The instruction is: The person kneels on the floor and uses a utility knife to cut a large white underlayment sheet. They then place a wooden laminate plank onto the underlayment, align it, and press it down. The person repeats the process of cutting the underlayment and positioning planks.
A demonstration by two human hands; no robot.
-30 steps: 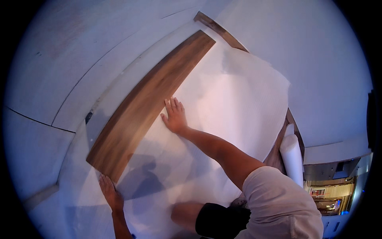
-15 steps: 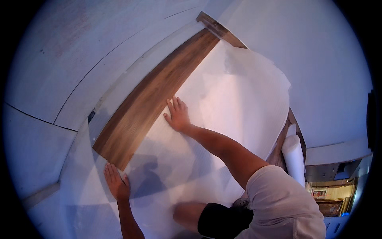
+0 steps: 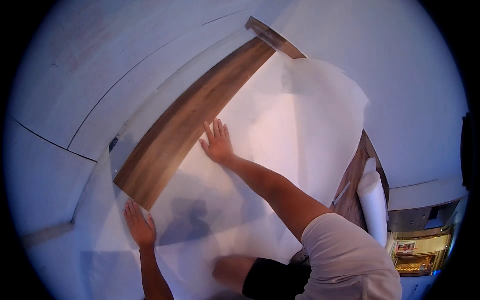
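Two open hands at one long brown plank

One long wood-grain plank (image 3: 195,117) lies flat, and two bare hands are at its edges. The left hand (image 3: 140,227) is open and flat, its fingers close together and pointing at the plank's near end; the thumb stands a little apart, just beside the near right corner. The right hand (image 3: 218,146) is open too, fingers spread, with its fingertips at the plank's right long edge, about midway along. Neither hand is closed around anything; how hard the fingertips press cannot be told.

From the left hand, the plank runs away forward and to the right; from the right hand, it lies just to the left, reaching both farther ahead and back toward the left hand. One shorter brown strip (image 3: 277,40) crosses at the plank's far end, well ahead of both hands.

One white sheet (image 3: 320,125) spreads beneath the right hand and away to its right. Well to the right of that hand lies one thick white roll (image 3: 373,202), with brown boarding (image 3: 354,200) beside it, too covered to count. One light sleeve (image 3: 350,255) covers the right upper arm, and one bare knee (image 3: 232,270) shows between the two forearms.
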